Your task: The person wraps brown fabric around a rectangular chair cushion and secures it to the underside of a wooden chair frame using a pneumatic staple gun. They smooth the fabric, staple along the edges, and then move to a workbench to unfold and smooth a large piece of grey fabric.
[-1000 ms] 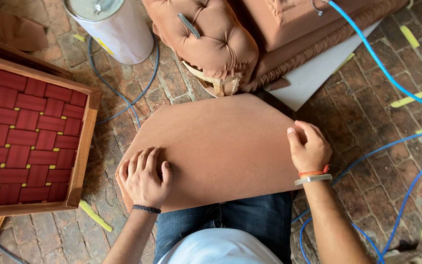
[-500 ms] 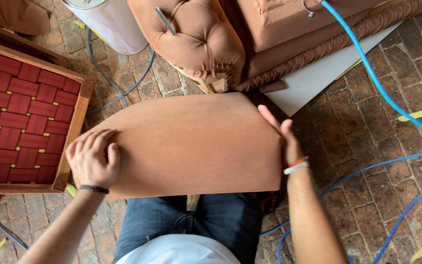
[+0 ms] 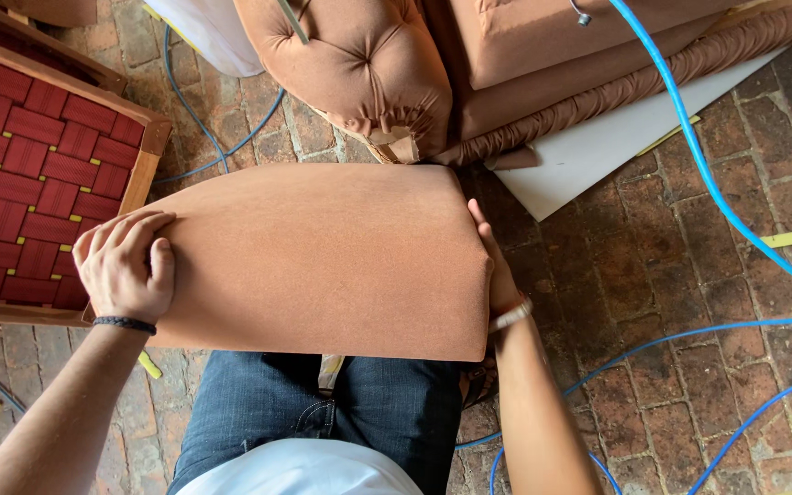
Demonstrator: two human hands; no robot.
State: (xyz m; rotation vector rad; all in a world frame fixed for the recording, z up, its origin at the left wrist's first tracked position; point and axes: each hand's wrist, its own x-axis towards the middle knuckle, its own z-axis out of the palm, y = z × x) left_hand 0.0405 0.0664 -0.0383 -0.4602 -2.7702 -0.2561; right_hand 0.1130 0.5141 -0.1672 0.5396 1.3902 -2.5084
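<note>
A large brown fabric-covered seat panel (image 3: 323,257) lies across my lap over my blue jeans (image 3: 313,412). My left hand (image 3: 126,266) rests on its left end, fingers curled over the top edge, with a dark bracelet on the wrist. My right hand (image 3: 495,270) presses flat against the panel's right edge; its fingers are mostly hidden behind the panel, and a band shows at the wrist. Both hands hold the panel level.
A wooden seat frame with red woven webbing (image 3: 38,174) lies at the left. A tufted brown cushion (image 3: 359,69) and upholstered pieces sit ahead on a white sheet (image 3: 598,151). Blue hoses (image 3: 717,183) cross the brick floor, with yellow scraps scattered about.
The panel has turned from a tilted, rounded outline to a level rectangle across my lap. My left hand moved left and up to its end; my right hand slid to the right edge.
</note>
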